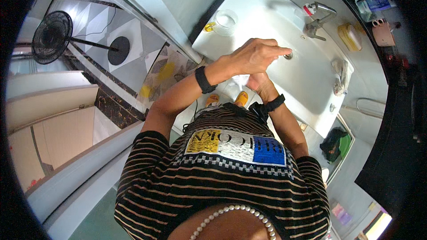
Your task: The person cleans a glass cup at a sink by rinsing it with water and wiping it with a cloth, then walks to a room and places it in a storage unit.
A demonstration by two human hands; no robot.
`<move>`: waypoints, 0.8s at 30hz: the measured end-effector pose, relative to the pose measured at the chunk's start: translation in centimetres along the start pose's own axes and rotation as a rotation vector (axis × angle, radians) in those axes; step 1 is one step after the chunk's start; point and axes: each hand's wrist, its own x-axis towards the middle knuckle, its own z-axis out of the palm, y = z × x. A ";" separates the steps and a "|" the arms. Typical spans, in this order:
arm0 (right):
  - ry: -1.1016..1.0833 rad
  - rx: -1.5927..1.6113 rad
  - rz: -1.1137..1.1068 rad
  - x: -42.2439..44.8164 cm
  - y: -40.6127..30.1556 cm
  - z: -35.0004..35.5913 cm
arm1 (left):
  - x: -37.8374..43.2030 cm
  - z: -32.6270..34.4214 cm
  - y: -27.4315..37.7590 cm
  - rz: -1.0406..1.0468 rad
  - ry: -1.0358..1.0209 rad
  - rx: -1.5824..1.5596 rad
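Observation:
Both my hands are together over the near edge of a white washbasin [300, 83]. My left hand [255, 55] crosses above, its fingers pointing right toward the drain [288, 54]. Beneath it, my right hand [259, 82] is partly hidden. A thin white piece [240, 80], perhaps tissue or cloth, hangs at the right hand's fingers. A bit of white also shows under the left fingertips; what it is cannot be made out. On the basin's left part stands a clear mug [227, 21] with a yellow handle.
A metal faucet [317, 23] rises at the basin's back. To its right sits a yellow item [349, 36], and a crumpled plastic bag [341, 76] lies on the basin's right rim. A black standing fan [53, 36] is beyond the door frame [160, 10] at left.

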 end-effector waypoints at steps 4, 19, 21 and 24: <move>-0.090 -0.165 -0.268 1.7 1.6 -3.3 | -1.1 2.5 2.0 0.001 -0.065 -0.096; 0.031 0.179 -0.149 -2.6 -2.4 0.4 | -4.6 -2.7 -5.2 -0.795 0.307 -0.484; 0.055 -0.001 -0.252 -3.6 -2.8 -2.3 | -5.1 -2.6 -6.3 -0.765 0.397 -0.572; 0.073 -0.171 -0.377 -6.3 -5.0 -3.0 | -4.7 -1.6 -5.0 -0.760 0.409 -0.680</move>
